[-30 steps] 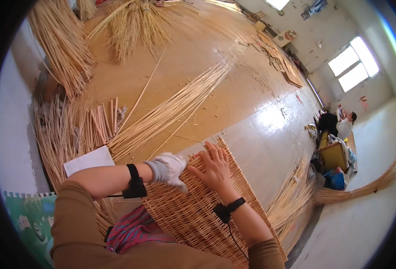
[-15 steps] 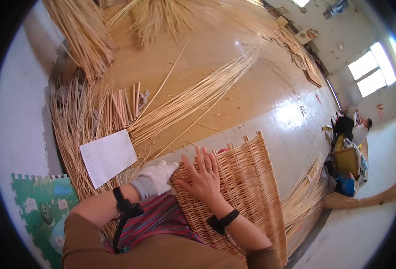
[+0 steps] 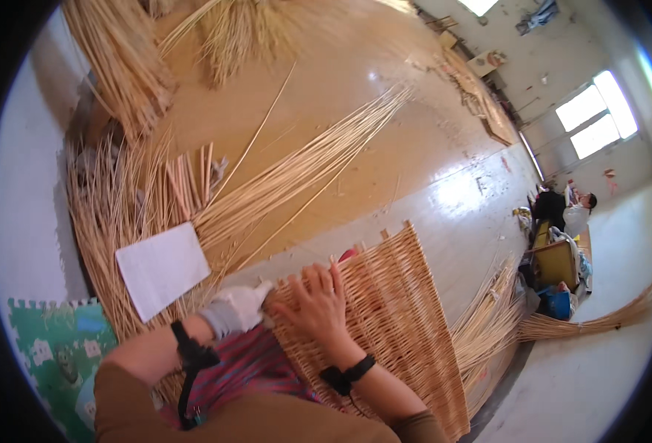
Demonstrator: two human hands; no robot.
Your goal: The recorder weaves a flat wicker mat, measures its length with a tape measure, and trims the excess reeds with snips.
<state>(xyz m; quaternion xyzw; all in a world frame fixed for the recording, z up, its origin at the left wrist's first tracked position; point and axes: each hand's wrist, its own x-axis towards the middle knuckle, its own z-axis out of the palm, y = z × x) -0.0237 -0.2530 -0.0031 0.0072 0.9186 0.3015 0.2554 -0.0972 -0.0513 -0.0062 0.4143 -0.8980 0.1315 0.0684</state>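
A woven wicker panel (image 3: 396,295), pale tan with short stake ends along its upper edge, lies slanted across my lap. My left hand (image 3: 239,306), in a whitish glove, is closed at the panel's upper left corner; some of its fingers are hidden. Bare and close beside it, my right hand (image 3: 315,303) rests on the weave near the same edge. Its fingers are stretched out, slightly bent, with the tips at the upper edge. Striped cloth (image 3: 255,369) shows beneath the panel on my lap.
A white paper sheet (image 3: 163,269) lies on loose rods to the left. Long rods (image 3: 304,159) stretch over the floor ahead, near short thick sticks (image 3: 185,184). More bundled rods (image 3: 488,317) lie at the right, by a blue bucket (image 3: 557,303). Another person (image 3: 573,207) is farther right.
The view has shifted, so the room and panel sit a little further left. My right hand's fingers are closer together and more bent than before. My left hand stays at the corner.
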